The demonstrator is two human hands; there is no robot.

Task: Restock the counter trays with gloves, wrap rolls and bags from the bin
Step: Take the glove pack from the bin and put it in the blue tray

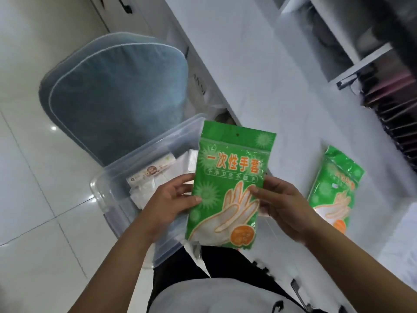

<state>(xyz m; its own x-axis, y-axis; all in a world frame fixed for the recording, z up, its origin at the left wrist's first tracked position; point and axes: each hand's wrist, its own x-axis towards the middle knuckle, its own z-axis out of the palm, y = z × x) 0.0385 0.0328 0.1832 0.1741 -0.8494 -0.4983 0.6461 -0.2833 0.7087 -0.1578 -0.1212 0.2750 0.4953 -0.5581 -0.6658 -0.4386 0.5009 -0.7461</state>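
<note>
Left hand [172, 198] and right hand [280, 203] gripped green glove pack [228, 188] by side edges, upright. Clear bin [106, 177] with wrap rolls [150, 172] beyond left hand. Second glove pack [334, 190] lay on counter [270, 86] beyond right hand.

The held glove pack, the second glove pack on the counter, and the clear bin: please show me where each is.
held glove pack [228, 177]: head view, on its printed front.
second glove pack [336, 186]: head view, on its green front.
clear bin [144, 152]: head view, on its far wall.
</note>
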